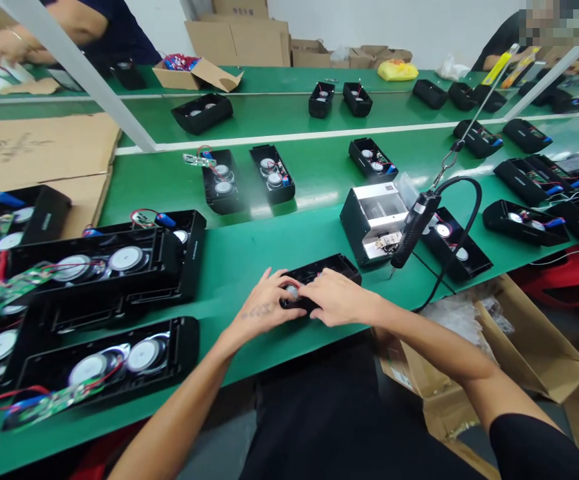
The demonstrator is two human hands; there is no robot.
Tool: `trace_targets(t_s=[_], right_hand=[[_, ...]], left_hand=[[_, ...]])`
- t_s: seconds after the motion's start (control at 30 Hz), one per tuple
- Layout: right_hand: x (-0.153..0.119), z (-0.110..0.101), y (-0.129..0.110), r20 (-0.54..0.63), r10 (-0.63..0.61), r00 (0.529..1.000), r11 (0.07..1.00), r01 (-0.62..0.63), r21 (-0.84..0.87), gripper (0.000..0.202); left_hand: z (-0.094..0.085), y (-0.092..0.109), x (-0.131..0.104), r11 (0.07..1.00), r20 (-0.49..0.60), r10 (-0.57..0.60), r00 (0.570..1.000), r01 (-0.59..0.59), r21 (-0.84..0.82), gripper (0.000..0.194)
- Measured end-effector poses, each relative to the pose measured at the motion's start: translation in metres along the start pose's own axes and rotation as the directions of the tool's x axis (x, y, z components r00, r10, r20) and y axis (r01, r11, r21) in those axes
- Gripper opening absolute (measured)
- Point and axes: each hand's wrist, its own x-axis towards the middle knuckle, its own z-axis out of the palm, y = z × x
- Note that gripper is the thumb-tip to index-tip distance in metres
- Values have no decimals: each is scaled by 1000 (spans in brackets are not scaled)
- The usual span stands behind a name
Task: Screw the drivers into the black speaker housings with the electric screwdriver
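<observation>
A black speaker housing (pixel 347 265) lies on the green bench in front of me, with both hands over it. My left hand (pixel 268 303) grips its left end, fingers on the far side and thumb at the near edge. My right hand (pixel 334 298) reaches into the middle of the housing, fingers bent around something I cannot make out, close to the left thumb. Between the hands a round silver speaker (pixel 292 291) and a bit of red wire show. The hands hide most of the inside.
An electric screwdriver (pixel 413 223) hangs from a cord beside a silver-black screw feeder (pixel 377 220). Open housings with speakers and circuit boards (pixel 22 287) crowd the left. More housings (pixel 272 175) lie on the belt. Cardboard boxes (pixel 529 340) stand lower right. Two people are across the line.
</observation>
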Motion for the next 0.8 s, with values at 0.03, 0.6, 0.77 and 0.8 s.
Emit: trace_targets(t_s=[0.03,0.6,0.77,0.8], right_hand=[[7,-5,0,18,4,1000,1000,-4,-27,33],[22,20,4,-80,-12,997,999,8,-43,34],[-11,35,4,-393,5,919,997,27,77,27],[-22,38,11,-578,103,809,990,-29,135,30]], left_hand=[[-7,-2,5,999,26,-14,1000,14,-31,25],[-15,-8,11,998,35,43,998,-42,-39,26],[8,-3,-7,987,-72,110,991,-100,124,9],[16,-2,-12,971,-128,155,980,-127,200,6]])
